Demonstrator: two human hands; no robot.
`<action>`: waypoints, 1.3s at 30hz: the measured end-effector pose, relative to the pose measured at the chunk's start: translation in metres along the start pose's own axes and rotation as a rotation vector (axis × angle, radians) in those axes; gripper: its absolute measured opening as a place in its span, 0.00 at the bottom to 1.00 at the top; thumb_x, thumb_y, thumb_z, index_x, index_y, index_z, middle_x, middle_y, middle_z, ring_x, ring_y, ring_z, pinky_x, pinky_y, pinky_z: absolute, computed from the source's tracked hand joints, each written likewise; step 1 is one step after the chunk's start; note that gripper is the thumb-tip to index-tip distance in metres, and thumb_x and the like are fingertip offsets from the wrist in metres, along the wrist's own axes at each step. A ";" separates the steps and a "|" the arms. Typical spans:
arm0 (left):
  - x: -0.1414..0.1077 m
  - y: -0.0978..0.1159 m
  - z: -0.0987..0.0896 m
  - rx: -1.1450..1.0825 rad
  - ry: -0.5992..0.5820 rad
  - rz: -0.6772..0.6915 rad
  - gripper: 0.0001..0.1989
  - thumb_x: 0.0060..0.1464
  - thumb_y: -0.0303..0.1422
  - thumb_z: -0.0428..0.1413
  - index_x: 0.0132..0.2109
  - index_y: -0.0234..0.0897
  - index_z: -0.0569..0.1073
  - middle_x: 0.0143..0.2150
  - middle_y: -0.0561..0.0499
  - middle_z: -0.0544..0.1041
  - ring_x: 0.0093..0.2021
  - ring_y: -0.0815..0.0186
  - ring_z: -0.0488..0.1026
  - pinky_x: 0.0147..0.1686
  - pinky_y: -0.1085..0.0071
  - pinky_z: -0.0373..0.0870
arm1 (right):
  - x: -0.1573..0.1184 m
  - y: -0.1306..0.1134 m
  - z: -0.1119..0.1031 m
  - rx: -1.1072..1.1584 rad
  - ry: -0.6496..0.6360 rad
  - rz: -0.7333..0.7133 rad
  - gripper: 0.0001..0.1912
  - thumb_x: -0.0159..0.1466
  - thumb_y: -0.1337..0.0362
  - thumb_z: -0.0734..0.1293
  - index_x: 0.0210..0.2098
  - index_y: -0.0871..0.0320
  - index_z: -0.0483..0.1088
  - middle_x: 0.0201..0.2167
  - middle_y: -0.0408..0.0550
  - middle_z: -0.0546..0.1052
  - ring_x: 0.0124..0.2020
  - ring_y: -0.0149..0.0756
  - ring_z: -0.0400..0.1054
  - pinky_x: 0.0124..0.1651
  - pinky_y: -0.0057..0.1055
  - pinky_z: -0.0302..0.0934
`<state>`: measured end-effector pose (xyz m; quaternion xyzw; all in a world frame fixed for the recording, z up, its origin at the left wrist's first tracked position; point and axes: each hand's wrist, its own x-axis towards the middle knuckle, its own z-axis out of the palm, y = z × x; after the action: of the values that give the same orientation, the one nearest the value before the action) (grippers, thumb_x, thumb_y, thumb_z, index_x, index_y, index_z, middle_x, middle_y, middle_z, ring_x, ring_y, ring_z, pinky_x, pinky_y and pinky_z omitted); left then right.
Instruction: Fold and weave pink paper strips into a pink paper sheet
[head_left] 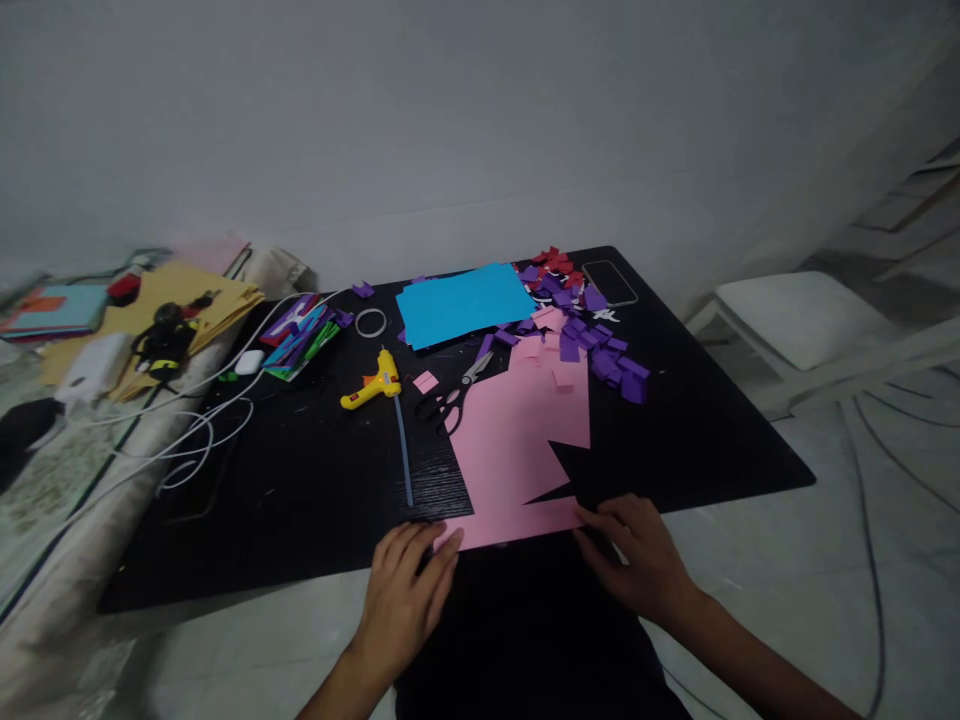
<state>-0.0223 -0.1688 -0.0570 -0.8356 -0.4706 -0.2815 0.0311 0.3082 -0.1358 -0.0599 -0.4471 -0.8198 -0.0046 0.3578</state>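
Observation:
Both my hands are at the front edge of the black table, on a strip of pink paper [517,524]. My left hand [411,588] pinches the strip's left end, thumb on top. My right hand [636,552] has its right end between the fingertips. Beyond the strip lies a larger pink paper sheet [502,430] with cut edges; whether the two are joined I cannot tell. Black-handled scissors [451,400] rest at the sheet's left edge. Left of them are a yellow glue gun [376,382] and a thin grey-blue stick [403,450].
Blue sheets [465,303] lie at the back, with purple paper pieces [615,365] and red ones [555,262] to their right. White cables [202,435] cross the table's left side. A clear phone case [611,283] sits back right. A white chair [787,315] stands to the right.

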 end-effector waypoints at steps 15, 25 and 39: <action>0.065 -0.021 -0.040 -0.756 -0.100 -0.247 0.04 0.63 0.28 0.60 0.38 0.37 0.77 0.30 0.52 0.78 0.30 0.68 0.75 0.32 0.73 0.72 | 0.087 -0.027 -0.015 0.675 -0.795 0.143 0.05 0.71 0.64 0.68 0.38 0.55 0.75 0.29 0.42 0.75 0.28 0.32 0.67 0.32 0.28 0.60; 0.202 -0.080 0.018 -1.280 -0.261 -0.584 0.17 0.50 0.39 0.71 0.41 0.33 0.77 0.27 0.55 0.76 0.21 0.73 0.69 0.23 0.77 0.66 | 0.199 0.004 0.060 1.122 -0.519 0.473 0.22 0.64 0.46 0.71 0.30 0.60 0.74 0.26 0.41 0.69 0.29 0.31 0.59 0.33 0.30 0.52; 0.182 -0.078 0.045 -1.395 -0.183 -0.675 0.20 0.61 0.47 0.63 0.47 0.33 0.76 0.26 0.52 0.78 0.24 0.67 0.76 0.28 0.72 0.72 | 0.184 0.023 0.098 1.417 -0.450 0.862 0.18 0.57 0.52 0.78 0.35 0.60 0.77 0.26 0.40 0.73 0.24 0.27 0.61 0.28 0.28 0.52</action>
<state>0.0074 0.0288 -0.0201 -0.4935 -0.4144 -0.4364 -0.6279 0.2052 0.0446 -0.0312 -0.3807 -0.4393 0.7336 0.3520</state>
